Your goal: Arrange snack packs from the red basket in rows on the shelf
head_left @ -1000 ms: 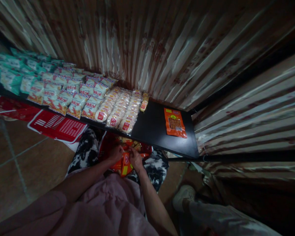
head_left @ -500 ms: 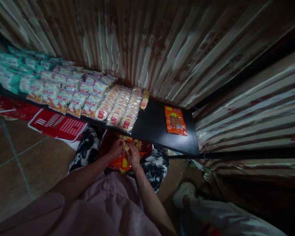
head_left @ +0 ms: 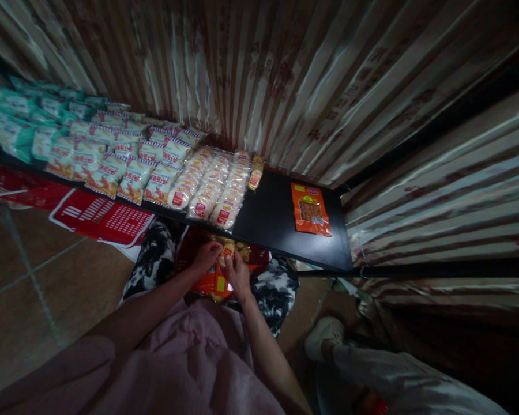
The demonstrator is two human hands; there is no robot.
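Note:
Over my lap, my right hand [head_left: 239,274] pinches a small yellow wrapped snack packet [head_left: 228,250] with a red label. My left hand [head_left: 207,256] has its fingers closed at the packet's left edge; both hands seem to grip it. Below them is a red basket [head_left: 189,246] between my knees, holding more yellow packets [head_left: 243,251] and orange packets [head_left: 208,285]. Just past the basket, a black shelf [head_left: 263,216] carries rows of round clear-wrapped crackers [head_left: 223,216]. One yellow packet [head_left: 255,173] stands beside the last row at the back.
An orange packet [head_left: 310,210] lies flat at the shelf's right. White-and-blue snack bags [head_left: 134,178] and green bags [head_left: 15,135] fill its left. Red baskets [head_left: 101,218] sit under it. Corrugated sheeting [head_left: 242,75] stands behind. Another person's leg and shoe [head_left: 326,339] are at lower right.
The yellow packet between my hands has turned so that its red label shows, and it sits slightly further right. My hands have shifted slightly apart. The shelf goods stay as they were.

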